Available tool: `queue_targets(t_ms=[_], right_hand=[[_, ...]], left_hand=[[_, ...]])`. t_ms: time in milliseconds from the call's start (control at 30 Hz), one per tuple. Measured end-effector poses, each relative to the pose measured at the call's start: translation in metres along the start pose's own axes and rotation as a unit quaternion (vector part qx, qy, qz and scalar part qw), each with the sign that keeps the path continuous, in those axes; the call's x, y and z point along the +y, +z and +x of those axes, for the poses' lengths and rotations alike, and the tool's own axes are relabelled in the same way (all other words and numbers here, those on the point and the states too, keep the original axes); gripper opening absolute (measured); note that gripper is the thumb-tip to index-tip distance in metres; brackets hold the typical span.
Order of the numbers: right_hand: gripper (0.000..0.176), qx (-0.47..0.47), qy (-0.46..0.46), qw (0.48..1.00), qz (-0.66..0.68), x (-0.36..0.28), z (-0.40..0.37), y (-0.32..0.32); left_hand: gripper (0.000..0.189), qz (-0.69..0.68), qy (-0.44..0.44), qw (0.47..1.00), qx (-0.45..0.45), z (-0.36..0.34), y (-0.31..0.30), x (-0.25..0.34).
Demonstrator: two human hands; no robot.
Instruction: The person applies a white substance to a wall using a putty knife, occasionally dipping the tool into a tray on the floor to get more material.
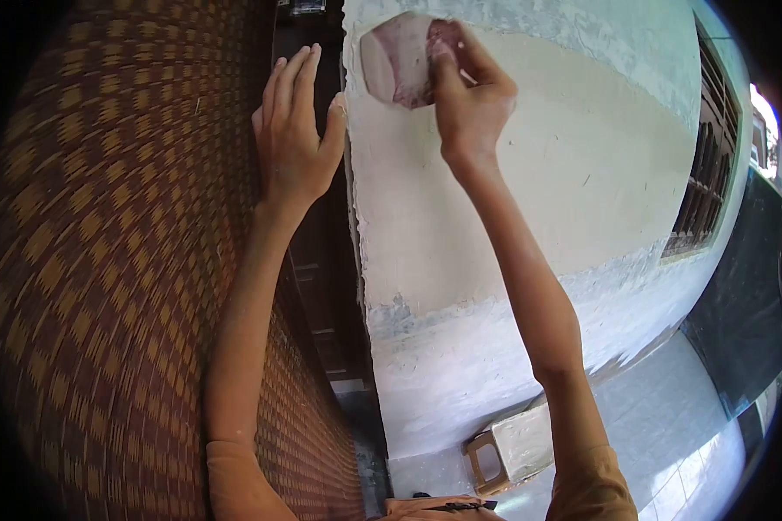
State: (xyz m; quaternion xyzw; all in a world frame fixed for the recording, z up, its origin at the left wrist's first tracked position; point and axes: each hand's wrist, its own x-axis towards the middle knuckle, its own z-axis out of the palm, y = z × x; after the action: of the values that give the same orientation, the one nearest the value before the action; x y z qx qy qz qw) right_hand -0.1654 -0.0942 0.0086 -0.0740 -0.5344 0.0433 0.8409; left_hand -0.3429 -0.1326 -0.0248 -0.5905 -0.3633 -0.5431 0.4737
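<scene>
My right hand (478, 113) pinches a flat putty scraper (400, 61), a thin pale sheet with reddish-purple smears, between thumb and fingers. The scraper lies against the upper left of the wall (513, 217), close to its rough vertical edge. A broad cream coat covers the middle of that wall, with blotchy grey-white paint above and below. My left hand (295, 143) is raised with fingers stretched out, holding nothing; its thumb reaches the wall's edge, in front of a dark doorway.
A woven brown and tan panel (122, 243) fills the left side. Below, a small stool (487, 460) stands on the tiled floor, bearing a board (526, 443) coated in cream material. A barred window (708, 148) and a dark sheet (738, 295) are at the right.
</scene>
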Motion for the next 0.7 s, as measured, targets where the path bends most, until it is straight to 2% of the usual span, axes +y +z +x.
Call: queue_targets(t_ms=[100,167,233,300,333,367,433,533,567,633,700], right_hand=[[0.032,0.049,0.034,0.998,-0.012,0.007,0.01,-0.023],[0.028,0.115,0.012,0.993,0.039,0.013,0.024,-0.033],[0.028,0.108,-0.017,0.993,0.054,0.008,0.027,-0.026],[0.038,0.035,-0.005,0.999,0.027,0.01,0.025,-0.004],[0.041,0.007,0.055,0.998,0.04,0.001,0.02,0.004],[0.04,0.022,0.013,0.999,0.027,-0.004,0.02,0.012],[0.036,0.029,-0.024,0.993,-0.11,0.014,0.032,0.005],[0.032,0.102,-0.016,0.994,-0.041,0.027,0.059,-0.027],[0.033,0.129,-0.043,0.99,0.041,0.029,0.065,-0.033],[0.035,0.056,0.01,0.994,0.09,0.009,0.058,-0.033],[0.036,0.058,0.036,0.996,0.048,0.016,0.041,-0.003]], left_hand=[[0.056,0.002,0.009,1.0,0.011,-0.001,-0.001,0.0],[0.056,0.016,0.011,1.0,0.014,-0.003,-0.003,-0.004],[0.056,0.026,0.013,1.0,0.009,-0.004,-0.002,-0.004],[0.054,0.008,-0.018,1.0,-0.008,-0.003,0.001,-0.002],[0.054,0.006,-0.016,1.0,-0.007,-0.003,0.003,-0.002],[0.054,0.001,-0.02,1.0,-0.007,-0.005,0.006,-0.002],[0.054,-0.002,-0.028,1.0,-0.006,-0.009,0.007,-0.002],[0.057,0.008,-0.017,1.0,-0.009,-0.015,0.004,-0.006],[0.057,0.009,-0.019,1.0,-0.008,-0.017,0.003,-0.007],[0.057,0.016,-0.027,0.999,-0.01,-0.017,0.003,-0.007],[0.057,0.008,-0.027,1.0,-0.012,-0.014,0.003,-0.006]])
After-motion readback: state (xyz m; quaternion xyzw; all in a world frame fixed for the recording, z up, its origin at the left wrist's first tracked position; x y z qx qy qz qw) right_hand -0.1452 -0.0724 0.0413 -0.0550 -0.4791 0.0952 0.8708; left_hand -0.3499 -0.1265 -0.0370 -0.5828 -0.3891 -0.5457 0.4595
